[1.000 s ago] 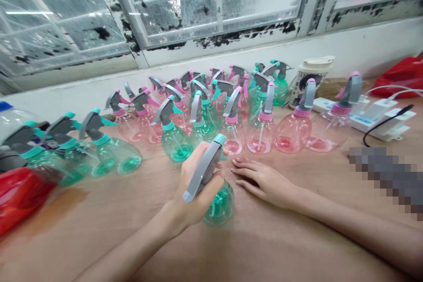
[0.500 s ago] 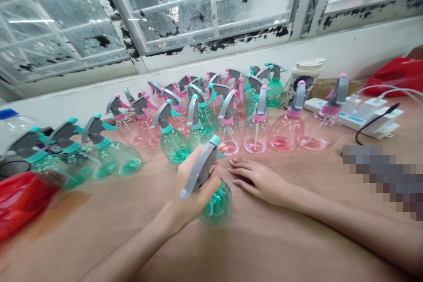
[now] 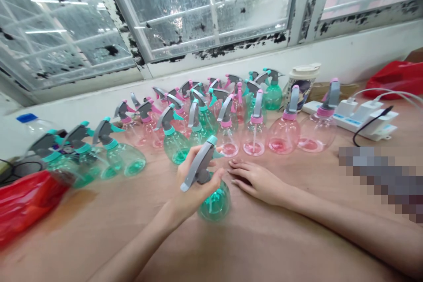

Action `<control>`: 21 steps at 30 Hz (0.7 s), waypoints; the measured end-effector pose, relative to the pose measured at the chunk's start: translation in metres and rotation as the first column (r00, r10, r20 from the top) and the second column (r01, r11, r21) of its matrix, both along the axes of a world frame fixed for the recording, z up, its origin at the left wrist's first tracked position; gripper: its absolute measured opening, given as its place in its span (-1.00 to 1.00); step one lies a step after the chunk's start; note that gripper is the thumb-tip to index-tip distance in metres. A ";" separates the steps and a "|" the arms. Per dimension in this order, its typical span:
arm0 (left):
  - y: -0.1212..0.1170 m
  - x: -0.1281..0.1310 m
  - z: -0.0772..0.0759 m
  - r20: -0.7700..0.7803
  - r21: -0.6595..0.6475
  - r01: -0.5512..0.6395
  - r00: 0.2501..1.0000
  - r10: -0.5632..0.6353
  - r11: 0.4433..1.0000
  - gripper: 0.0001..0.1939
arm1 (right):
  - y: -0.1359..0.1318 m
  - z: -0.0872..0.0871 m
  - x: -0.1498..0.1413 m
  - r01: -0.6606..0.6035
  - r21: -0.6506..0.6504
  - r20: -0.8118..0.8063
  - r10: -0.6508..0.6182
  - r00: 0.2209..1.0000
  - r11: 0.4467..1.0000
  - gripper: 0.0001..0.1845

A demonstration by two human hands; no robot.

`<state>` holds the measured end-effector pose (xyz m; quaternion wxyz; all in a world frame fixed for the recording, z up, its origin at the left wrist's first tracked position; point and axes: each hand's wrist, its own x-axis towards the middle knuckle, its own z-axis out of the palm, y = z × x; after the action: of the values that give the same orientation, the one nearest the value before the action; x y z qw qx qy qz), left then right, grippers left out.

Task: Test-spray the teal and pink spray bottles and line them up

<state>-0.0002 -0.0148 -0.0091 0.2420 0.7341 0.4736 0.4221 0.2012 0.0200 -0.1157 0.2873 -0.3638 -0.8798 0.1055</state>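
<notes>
My left hand is closed round the neck of a green spray bottle with a grey and teal trigger head. The bottle stands roughly upright, close to the table surface; whether its base touches I cannot tell. My fingers are partly hidden behind the spray head. To its right, my right hand lies palm down on the wooden table, fingers stretched out and holding nothing. Just beyond the hands stand a green spray bottle and a pink spray bottle.
Several more pink and green spray bottles line the wall. A paper cup and a white power strip with cables sit at the back right. Red plastic bags lie at left and far right. A blurred-out patch covers the right side.
The view has shifted slightly, so the left-side bottles appear farther right. My left hand still grips the green spray bottle, and my right hand stays resting on the table.
</notes>
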 end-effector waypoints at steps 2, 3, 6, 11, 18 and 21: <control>-0.002 0.000 0.001 -0.029 -0.027 -0.029 0.999 0.028 0.999 -0.64 | 0.000 -0.001 -0.001 -0.001 0.004 0.004 0.001 1.000 1.000 -0.63; -0.003 0.000 0.002 -0.045 -0.040 -0.041 0.998 0.039 0.998 -0.63 | 0.001 -0.001 -0.001 -0.001 0.007 0.007 0.001 1.000 1.000 -0.63; -0.005 -0.003 0.006 -0.102 -0.058 -0.059 0.993 0.053 0.997 -0.59 | 0.001 -0.001 -0.002 -0.003 0.010 0.007 0.003 1.000 1.000 -0.62; -0.003 -0.014 0.006 -0.238 -0.045 -0.005 0.971 -0.006 0.999 -0.67 | 0.001 0.001 -0.002 -0.007 0.012 -0.011 0.007 1.000 1.000 -0.63; -0.013 -0.030 -0.008 -0.272 -0.163 0.102 0.951 -0.144 0.981 -0.44 | 0.002 0.000 -0.002 -0.012 0.017 0.003 0.012 1.000 1.000 -0.64; -0.022 -0.036 -0.009 -0.271 -0.172 0.097 0.952 -0.142 0.980 -0.46 | 0.001 0.000 -0.001 -0.020 0.025 0.001 0.020 1.000 0.999 -0.64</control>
<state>-0.0365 -0.0369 -0.0184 0.2538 0.7929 0.4896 0.2592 0.2002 0.0213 -0.1153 0.2902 -0.3512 -0.8849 0.0972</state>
